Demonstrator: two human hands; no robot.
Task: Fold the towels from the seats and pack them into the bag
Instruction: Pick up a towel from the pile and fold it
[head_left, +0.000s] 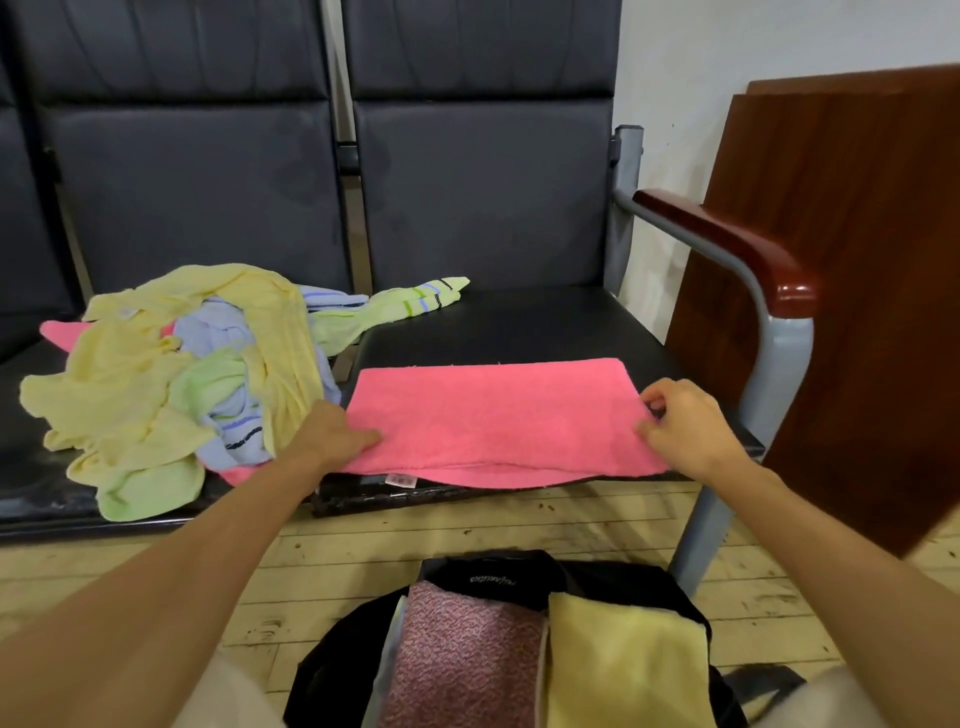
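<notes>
Two black padded seats (498, 322) stood on plank flooring (571, 525); I watched left hand (337, 431) and right hand (685, 421) pinching one folded pink terry towel (493, 410).

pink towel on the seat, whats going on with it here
A person is folding the flat pink terry towel on the black padded seat. The left hand holds its left end and the right hand pinches its right end. A heap of unfolded yellow, green and blue towels waits on the next seat. The open black bag on the floor already holds a folded mottled pink towel and a folded yellow towel.
</notes>
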